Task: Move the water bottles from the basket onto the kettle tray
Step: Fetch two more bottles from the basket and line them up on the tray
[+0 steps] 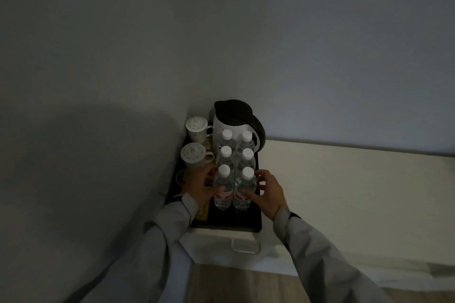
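Head view showed six bottles (pixel 234 170) standing upright in two rows of three on the tray (pixel 234 222), in front of the kettle (pixel 234 120). Left hand (pixel 200 186) curled around the nearest left bottle (pixel 223 187), thumb across its label. Right hand (pixel 267 190) cupped the nearest right bottle (pixel 243 188) with fingers spread. Two lidded cups (pixel 194 141) stood left of the bottles. Tray sat on a white bench (pixel 221 241) in a dim corner.

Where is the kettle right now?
In the head view, the kettle stands at the tray's far end, behind six water bottles, with lidded cups to its left.
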